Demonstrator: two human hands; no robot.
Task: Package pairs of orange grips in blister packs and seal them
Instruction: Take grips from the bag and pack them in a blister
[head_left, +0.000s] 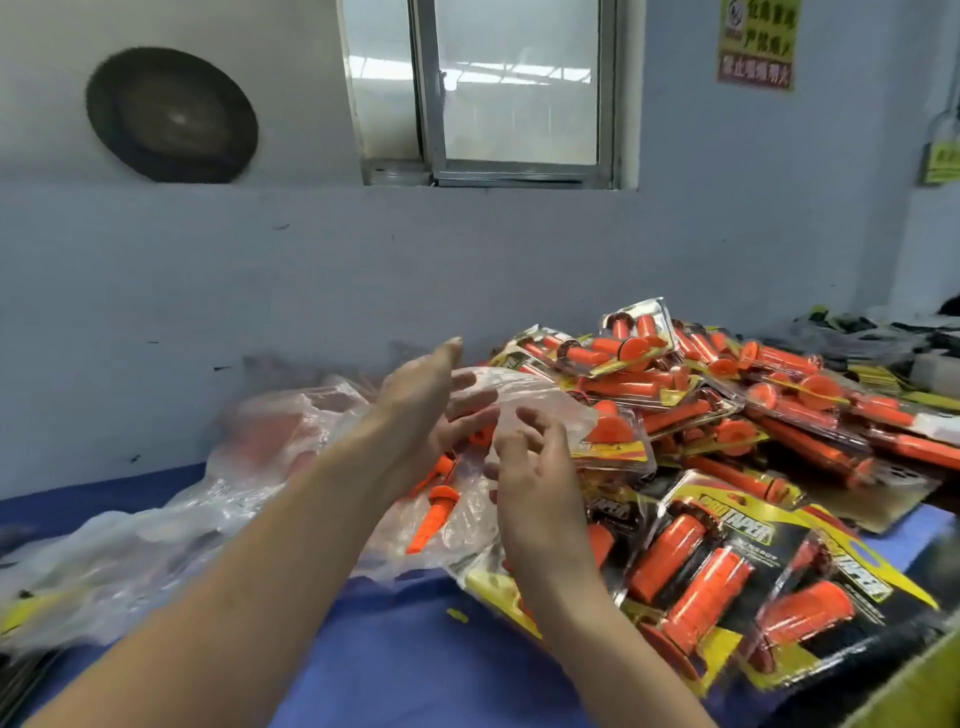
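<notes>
"PRO TAPER" on yellow-and-black card of nearest clear blister pack (748, 525); yellow-and-red wall sign (757, 44): Chinese characters, too blurred to read.

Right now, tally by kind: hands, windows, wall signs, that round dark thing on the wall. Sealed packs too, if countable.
Hands: 2 (left hand, right hand)
Window: 1
Wall signs: 2
Round dark disc: 1
Total: 6
Sealed blister packs: heaped and overlapping, no exact count.
</notes>
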